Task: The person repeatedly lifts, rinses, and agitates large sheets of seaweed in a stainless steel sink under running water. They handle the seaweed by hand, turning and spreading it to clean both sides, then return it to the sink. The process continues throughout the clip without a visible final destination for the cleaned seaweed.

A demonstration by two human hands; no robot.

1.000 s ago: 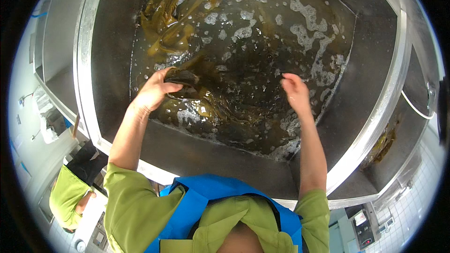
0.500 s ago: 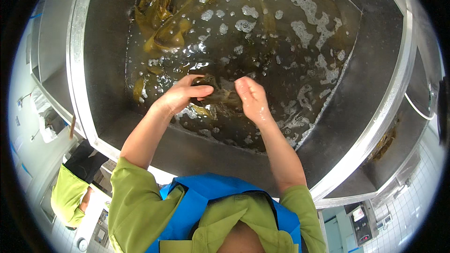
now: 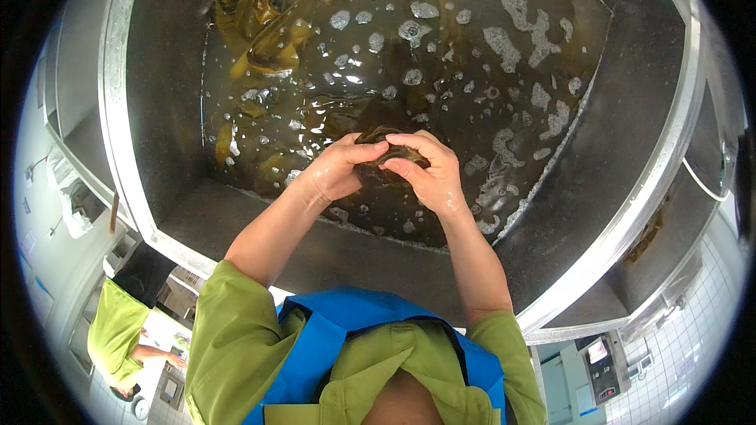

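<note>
Just above the murky water, my left hand (image 3: 337, 170) and my right hand (image 3: 431, 171) come together around a dark brown-green piece of seaweed (image 3: 406, 154). The fingers of both are closed on it, with the thumbs on top and close to each other. Part of the piece hangs below my fingers, and its lower end is hard to make out in the water. More seaweed (image 3: 272, 51), yellow-brown and broad-leaved, floats at the far left of the large metal tank (image 3: 181, 55).
Patches of white foam (image 3: 516, 12) drift over the water, mostly to the right. The tank's shiny metal rim (image 3: 118, 102) curves around both sides. Another basin (image 3: 614, 299) with some seaweed (image 3: 650, 232) stands at the right. A co-worker in green (image 3: 118, 330) is at the lower left.
My right hand has moved left to meet my left hand, and both now grip the seaweed, which was stretched between them before. The co-worker's arm has reached out.
</note>
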